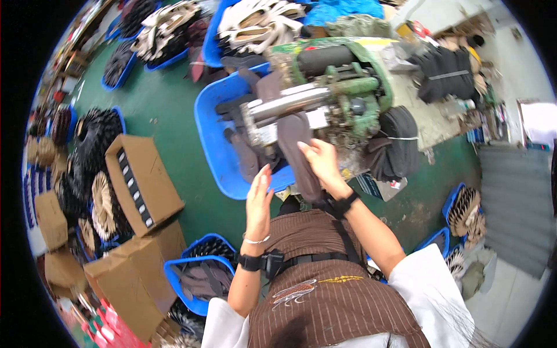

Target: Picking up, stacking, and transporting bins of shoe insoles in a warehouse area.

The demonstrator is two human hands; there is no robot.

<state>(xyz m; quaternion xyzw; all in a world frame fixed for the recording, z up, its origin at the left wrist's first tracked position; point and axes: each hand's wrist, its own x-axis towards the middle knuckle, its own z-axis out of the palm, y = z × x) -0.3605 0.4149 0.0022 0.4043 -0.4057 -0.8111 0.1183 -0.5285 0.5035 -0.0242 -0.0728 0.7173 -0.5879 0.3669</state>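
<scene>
My right hand [325, 168] grips a dark brown insole [295, 138] by its right edge, fingertips pressing on its upper face. The insole's far end lies at the metal rollers [290, 103] of a green machine [355, 95], and its near end points toward my apron. To the left, my left hand [258, 203] is raised with its fingers stretched out, apart from the insole and holding nothing. Below the rollers, a blue tub [210, 148] contains several loose dark insoles [243, 155].
Bundled dark insoles [400, 142] lie right of the machine. Blue tubs of pale shoe parts [261, 26] stand beyond it. Cardboard boxes [148, 180] are at the left. A smaller blue tub [191, 304] with dark pieces sits near my left elbow.
</scene>
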